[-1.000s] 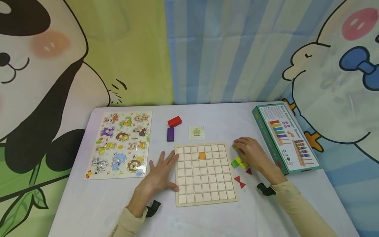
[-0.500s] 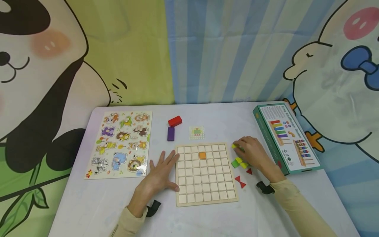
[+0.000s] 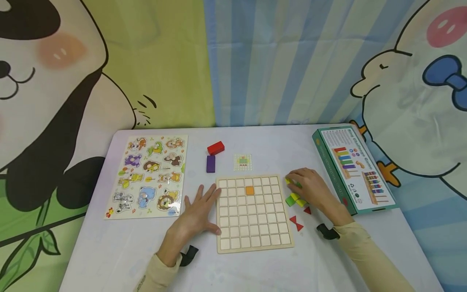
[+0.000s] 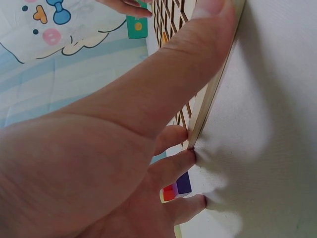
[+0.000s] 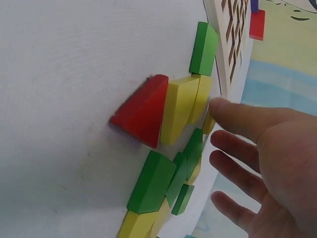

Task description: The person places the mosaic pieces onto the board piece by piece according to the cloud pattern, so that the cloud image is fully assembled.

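Note:
My left hand (image 3: 195, 215) lies with fingers spread at the left edge of a wooden grid board (image 3: 255, 219); its thumb and fingertips touch the frame. The board has white squares and one orange square (image 3: 249, 190). My right hand (image 3: 308, 184) reaches over small coloured pieces to the right of the board, fingers fairly straight. Its thumb tip meets a yellow piece (image 5: 208, 122) in the right wrist view; how it touches is partly hidden. Near it lie green blocks (image 5: 151, 182), a light green block (image 5: 203, 49), more yellow pieces (image 5: 177, 106) and a red triangle (image 5: 142, 111).
Behind the board are a small pattern card (image 3: 242, 162), a red block (image 3: 216, 148) and a purple block (image 3: 211, 164). An animal puzzle board (image 3: 146, 176) lies left, a green game box (image 3: 355, 168) right. Two red triangles (image 3: 299, 227) touch tips beside the board.
My right fingers have shifted slightly at the pieces, and more yellow and green shows beside and beneath them. The left hand stays on the board's edge.

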`<state>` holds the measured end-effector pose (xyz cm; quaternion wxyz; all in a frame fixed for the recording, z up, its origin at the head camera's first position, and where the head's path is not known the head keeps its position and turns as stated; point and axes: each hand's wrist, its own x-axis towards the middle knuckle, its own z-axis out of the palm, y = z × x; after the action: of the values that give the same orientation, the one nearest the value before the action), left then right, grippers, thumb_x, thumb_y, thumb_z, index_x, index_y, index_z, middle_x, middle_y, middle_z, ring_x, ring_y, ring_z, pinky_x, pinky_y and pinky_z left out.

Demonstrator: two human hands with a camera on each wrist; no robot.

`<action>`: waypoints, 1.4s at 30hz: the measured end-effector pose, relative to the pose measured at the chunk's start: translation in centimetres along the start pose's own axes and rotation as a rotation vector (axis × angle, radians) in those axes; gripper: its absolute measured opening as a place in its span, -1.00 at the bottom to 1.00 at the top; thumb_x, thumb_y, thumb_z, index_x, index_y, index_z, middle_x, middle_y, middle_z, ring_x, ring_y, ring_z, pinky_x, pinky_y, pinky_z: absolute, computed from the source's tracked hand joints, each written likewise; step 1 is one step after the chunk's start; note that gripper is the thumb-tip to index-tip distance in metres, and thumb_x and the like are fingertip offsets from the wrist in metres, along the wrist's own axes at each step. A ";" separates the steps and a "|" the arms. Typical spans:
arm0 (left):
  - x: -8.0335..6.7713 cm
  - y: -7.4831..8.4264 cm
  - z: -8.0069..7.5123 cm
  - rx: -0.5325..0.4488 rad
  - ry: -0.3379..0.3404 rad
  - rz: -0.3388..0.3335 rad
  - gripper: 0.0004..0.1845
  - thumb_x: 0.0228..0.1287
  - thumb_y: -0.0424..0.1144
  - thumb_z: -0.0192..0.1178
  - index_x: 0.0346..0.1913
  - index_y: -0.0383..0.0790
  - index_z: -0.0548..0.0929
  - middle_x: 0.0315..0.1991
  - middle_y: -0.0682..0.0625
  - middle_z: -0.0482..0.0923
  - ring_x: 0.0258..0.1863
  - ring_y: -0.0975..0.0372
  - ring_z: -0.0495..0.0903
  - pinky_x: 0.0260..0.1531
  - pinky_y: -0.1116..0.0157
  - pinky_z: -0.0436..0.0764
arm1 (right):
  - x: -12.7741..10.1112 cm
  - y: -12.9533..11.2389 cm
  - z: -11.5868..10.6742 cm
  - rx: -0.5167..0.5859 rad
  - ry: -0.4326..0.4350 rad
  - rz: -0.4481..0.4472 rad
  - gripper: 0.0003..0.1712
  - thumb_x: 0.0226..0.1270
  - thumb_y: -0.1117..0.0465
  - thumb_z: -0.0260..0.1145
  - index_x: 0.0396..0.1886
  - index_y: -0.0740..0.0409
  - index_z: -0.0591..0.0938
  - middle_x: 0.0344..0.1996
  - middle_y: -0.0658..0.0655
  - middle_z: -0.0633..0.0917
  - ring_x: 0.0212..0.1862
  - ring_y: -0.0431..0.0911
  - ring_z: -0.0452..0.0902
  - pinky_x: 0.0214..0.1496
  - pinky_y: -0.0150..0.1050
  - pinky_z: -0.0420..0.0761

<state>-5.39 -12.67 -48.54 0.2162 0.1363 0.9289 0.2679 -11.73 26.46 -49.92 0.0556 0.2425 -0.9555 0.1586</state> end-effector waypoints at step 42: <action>-0.3 0.2 -0.2 -0.024 0.010 -0.001 0.38 -0.38 -0.10 0.72 0.61 -0.11 0.13 0.67 -0.06 -0.10 0.64 -0.18 -0.29 0.33 -0.55 -0.31 | 3.2 -6.8 3.3 0.039 0.134 -0.363 -0.81 0.13 0.19 0.58 -0.26 0.11 0.80 -0.28 0.05 0.78 -0.14 -0.05 0.68 0.00 -0.08 0.66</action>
<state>-5.21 -12.67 -48.21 0.2134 0.1318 0.9268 0.2795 -11.36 18.33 -50.56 0.1422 0.4008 -0.8869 0.1802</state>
